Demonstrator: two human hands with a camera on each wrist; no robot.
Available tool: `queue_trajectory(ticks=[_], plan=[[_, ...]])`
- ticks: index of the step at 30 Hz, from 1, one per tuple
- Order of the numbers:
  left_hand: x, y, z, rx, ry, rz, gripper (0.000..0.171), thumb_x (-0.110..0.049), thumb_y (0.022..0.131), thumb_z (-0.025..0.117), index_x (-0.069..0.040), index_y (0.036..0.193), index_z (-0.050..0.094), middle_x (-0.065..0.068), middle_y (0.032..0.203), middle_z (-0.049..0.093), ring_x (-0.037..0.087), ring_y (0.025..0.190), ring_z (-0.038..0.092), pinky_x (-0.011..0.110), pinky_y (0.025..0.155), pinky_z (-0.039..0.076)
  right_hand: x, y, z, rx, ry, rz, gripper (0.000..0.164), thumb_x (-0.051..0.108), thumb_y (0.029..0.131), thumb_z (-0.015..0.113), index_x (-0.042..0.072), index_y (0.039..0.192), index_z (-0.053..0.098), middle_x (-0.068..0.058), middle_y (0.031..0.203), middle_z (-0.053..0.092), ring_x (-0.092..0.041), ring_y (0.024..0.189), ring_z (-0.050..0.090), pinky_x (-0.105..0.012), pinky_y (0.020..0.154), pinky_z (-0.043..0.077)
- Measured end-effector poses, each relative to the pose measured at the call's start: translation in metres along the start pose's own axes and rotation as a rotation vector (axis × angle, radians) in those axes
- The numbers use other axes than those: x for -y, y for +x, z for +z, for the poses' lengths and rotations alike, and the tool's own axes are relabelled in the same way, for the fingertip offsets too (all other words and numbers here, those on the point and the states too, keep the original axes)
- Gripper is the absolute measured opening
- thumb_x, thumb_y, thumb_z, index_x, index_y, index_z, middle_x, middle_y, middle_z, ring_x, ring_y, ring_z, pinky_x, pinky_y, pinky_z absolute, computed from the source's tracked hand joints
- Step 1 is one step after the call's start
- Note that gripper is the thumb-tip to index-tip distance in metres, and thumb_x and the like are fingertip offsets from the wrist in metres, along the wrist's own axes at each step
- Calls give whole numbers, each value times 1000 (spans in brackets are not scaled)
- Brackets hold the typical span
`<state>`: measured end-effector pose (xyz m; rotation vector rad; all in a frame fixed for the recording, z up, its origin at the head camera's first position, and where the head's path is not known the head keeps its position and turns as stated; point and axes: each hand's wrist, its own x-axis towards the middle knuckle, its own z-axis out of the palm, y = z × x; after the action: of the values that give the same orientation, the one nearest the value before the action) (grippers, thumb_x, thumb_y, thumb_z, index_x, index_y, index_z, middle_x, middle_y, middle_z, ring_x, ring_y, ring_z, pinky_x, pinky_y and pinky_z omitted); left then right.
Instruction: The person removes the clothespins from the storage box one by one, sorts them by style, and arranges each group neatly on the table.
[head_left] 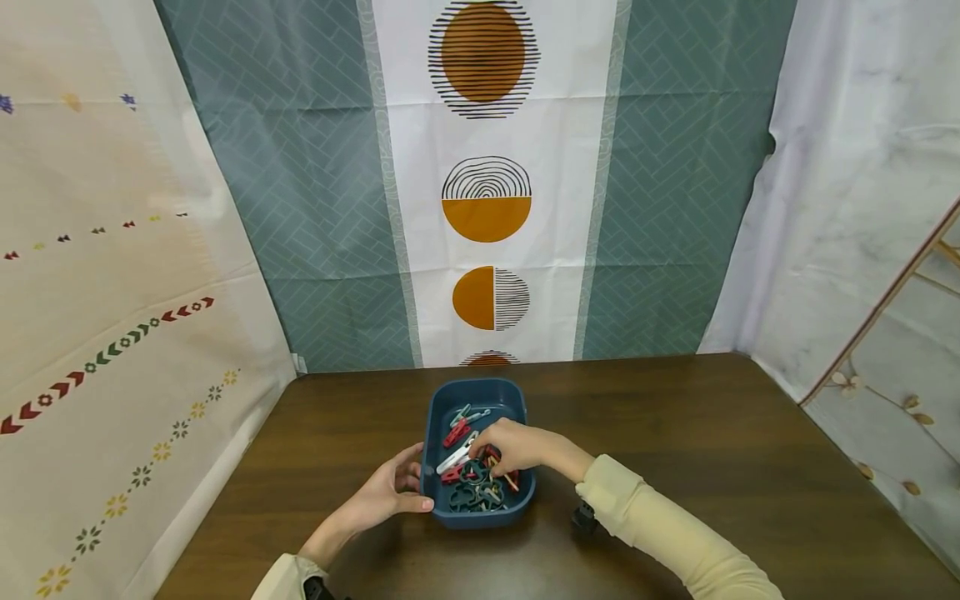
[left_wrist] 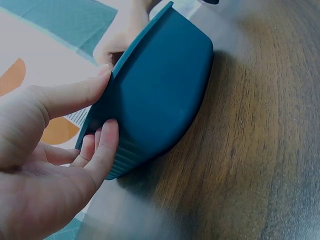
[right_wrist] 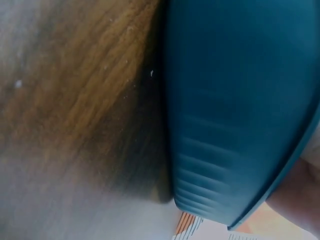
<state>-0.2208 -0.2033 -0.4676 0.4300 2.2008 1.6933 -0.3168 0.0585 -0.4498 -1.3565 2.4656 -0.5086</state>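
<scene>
A dark blue plastic bin (head_left: 480, 521) stands on the brown table and holds several small clips. My left hand (head_left: 393, 487) holds it at its left side. In the left wrist view, the thumb (left_wrist: 85, 92) lies at the rim and the fingertips (left_wrist: 111, 131) bear on the outer wall. My right hand (head_left: 513, 446) reaches in over the right wall, fingers bent down among the clips; I cannot tell whether they pinch one. Around it lie a white clip (head_left: 453, 458), red clips (head_left: 456, 433) and dark green ring-shaped pieces (head_left: 467, 498). The right wrist view shows mostly the bin's outer wall (right_wrist: 235, 100).
The brown wooden table (head_left: 675, 442) extends on both sides of the bin. Behind it hangs a green and white curtain (head_left: 495, 250) with orange circles. Patterned cloths hang at the left (head_left: 112, 333) and right (head_left: 847, 250).
</scene>
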Motion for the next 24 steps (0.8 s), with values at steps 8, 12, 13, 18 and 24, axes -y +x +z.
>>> queue_trajectory(ticks=[8, 12, 13, 18, 24], plan=[[0, 0, 1, -10, -9, -3, 90, -6, 82, 75, 5, 150, 18, 24, 109, 54, 23, 95, 59, 24, 77, 52, -4, -9, -9, -84, 84, -75, 37, 17, 83, 76, 8, 118, 67, -5, 114, 71, -16, 100, 66, -28, 84, 57], [-1, -1, 1, -7, -27, -6, 90, -7, 82, 75, 5, 150, 17, 27, 110, 53, 25, 98, 59, 25, 79, 52, -8, -15, -13, -159, 102, -88, 38, 17, 83, 75, 9, 119, 67, -4, 115, 70, -18, 103, 66, -34, 90, 55], [0, -1, 1, -6, -33, -7, 90, -7, 82, 75, 5, 150, 17, 27, 111, 53, 25, 98, 59, 25, 79, 52, -8, -17, -14, -180, 105, -88, 38, 18, 83, 75, 9, 119, 67, -3, 115, 70, -17, 103, 66, -34, 90, 55], [0, -1, 1, -12, -60, -7, 90, -5, 82, 75, 6, 149, 16, 29, 113, 50, 23, 95, 60, 25, 78, 52, -12, -30, -16, -289, 145, -52, 38, 19, 84, 75, 10, 119, 67, -4, 115, 70, -20, 104, 67, -37, 90, 55], [-1, 0, 1, -58, -190, -91, 70, -8, 91, 65, 6, 145, 24, 25, 116, 53, 17, 92, 64, 30, 80, 57, -18, -45, -18, -427, 213, -46, 38, 16, 83, 75, 3, 118, 66, -10, 114, 70, -29, 103, 67, -45, 89, 54]])
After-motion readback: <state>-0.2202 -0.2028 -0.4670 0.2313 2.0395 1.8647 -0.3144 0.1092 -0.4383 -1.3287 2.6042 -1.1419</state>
